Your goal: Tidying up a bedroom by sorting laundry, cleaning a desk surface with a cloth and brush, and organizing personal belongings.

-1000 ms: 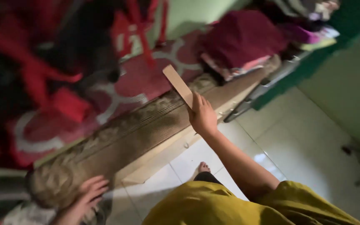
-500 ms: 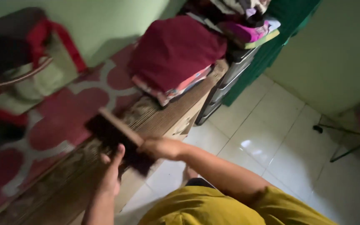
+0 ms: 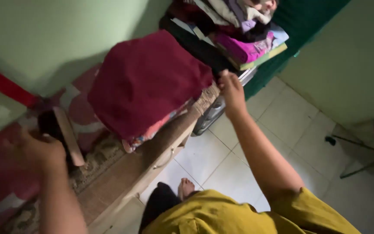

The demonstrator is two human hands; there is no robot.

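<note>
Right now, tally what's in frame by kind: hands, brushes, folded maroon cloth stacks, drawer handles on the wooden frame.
Hands: 2, left hand and right hand
Brushes: 1, brush in the left hand
Maroon cloth stacks: 1, maroon stack
Drawer handles: 1, drawer handle
Total: 5

The room is dim, with pale green walls [image 3: 61, 39] and a floor of glossy white tiles [image 3: 278, 130] that catch a soft glare. A low wooden cabinet [image 3: 152, 149] with a metal drawer handle runs along the left wall, a patterned red and white cloth [image 3: 81, 106] lying on top of it; beyond the cabinet's far end stands a grey plastic drawer unit [image 3: 213, 113], beside a dark green curtain [image 3: 301, 21], and right of the cabinet, across the tiles, a thin metal stand [image 3: 360, 151] rests on the floor
</note>
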